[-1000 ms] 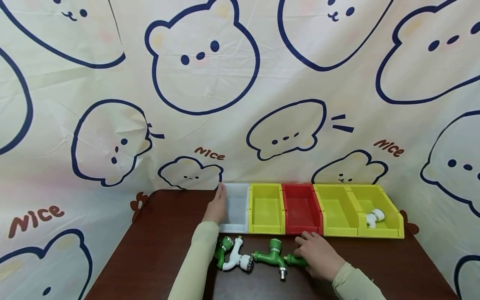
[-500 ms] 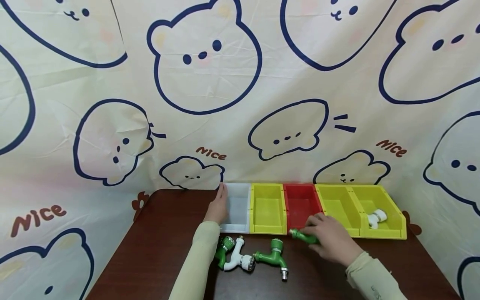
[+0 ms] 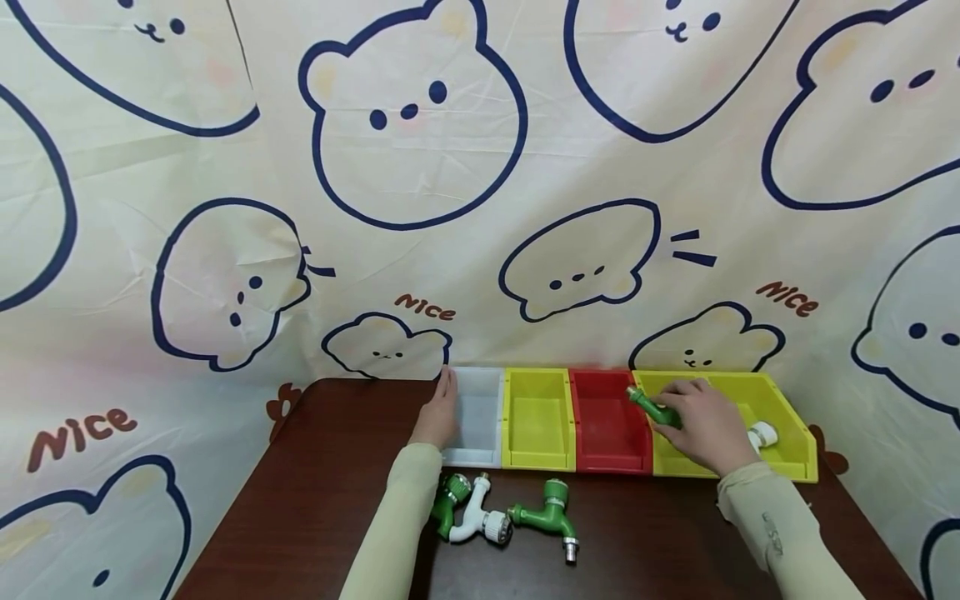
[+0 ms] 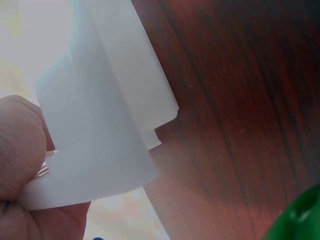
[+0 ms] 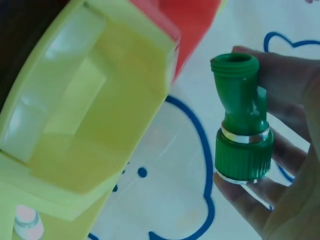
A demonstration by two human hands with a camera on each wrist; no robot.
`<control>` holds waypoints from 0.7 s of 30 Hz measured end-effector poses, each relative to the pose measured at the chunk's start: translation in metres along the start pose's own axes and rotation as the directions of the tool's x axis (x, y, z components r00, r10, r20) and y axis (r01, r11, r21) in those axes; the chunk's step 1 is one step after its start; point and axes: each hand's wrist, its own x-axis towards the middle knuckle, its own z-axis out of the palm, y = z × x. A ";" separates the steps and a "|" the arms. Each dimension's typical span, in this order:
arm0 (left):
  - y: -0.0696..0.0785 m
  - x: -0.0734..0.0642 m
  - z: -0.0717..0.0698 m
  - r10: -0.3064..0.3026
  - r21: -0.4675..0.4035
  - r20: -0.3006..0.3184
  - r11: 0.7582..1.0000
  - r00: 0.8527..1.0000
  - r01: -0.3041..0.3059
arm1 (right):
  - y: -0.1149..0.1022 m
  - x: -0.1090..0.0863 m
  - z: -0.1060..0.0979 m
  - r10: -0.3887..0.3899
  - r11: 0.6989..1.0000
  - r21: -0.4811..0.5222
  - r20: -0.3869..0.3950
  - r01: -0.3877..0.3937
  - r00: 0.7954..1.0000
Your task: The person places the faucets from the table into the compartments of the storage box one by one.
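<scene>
My left hand (image 3: pixel 435 419) holds the left wall of the pale grey bin (image 3: pixel 480 421); in the left wrist view the thumb and fingers lie on either side of that wall (image 4: pixel 95 115). Over the yellow bin (image 3: pixel 672 454) right of the red one, my right hand (image 3: pixel 708 423) grips a green tap (image 3: pixel 656 410). The right wrist view shows this tap's threaded open end pointing up and its ribbed green cap (image 5: pixel 243 155) below, the fingers behind and under it. A white tap (image 3: pixel 762 435) lies in the rightmost yellow bin, partly hidden by the right hand.
A red bin (image 3: pixel 611 450) and another yellow bin (image 3: pixel 537 429) stand in the same row. On the brown table (image 3: pixel 315 500) before the bins lie a green tap (image 3: pixel 447 502), a white tap (image 3: pixel 474 518) and a green tap with a metal spout (image 3: pixel 550 517). A patterned cloth (image 3: pixel 465 250) hangs behind.
My right hand has lifted the green tap from the table's front and carried it up and right, past the red bin to over the yellow one. The left hand stays at the grey bin.
</scene>
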 end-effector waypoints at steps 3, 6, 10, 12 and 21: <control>0.000 0.001 0.000 -0.006 -0.012 0.004 1.000 1.000 0.006 | 0.009 0.004 0.003 0.037 0.999 -0.013 -0.007 -0.037 0.999; -0.001 0.001 0.000 -0.015 -0.018 0.013 1.000 1.000 0.016 | 0.016 0.007 0.007 0.075 0.997 -0.026 -0.002 -0.075 0.997; -0.001 0.001 0.001 -0.015 -0.016 0.012 1.000 1.000 0.015 | 0.020 0.008 0.014 0.126 0.991 -0.047 0.012 -0.125 0.992; -0.001 0.001 0.001 -0.013 -0.012 0.011 1.000 1.000 0.013 | 0.021 0.008 0.018 0.143 0.988 -0.055 0.012 -0.143 0.990; -0.001 0.002 0.001 -0.019 -0.014 0.008 1.000 1.000 0.019 | 0.027 0.011 0.042 0.170 0.982 -0.082 0.023 -0.168 0.985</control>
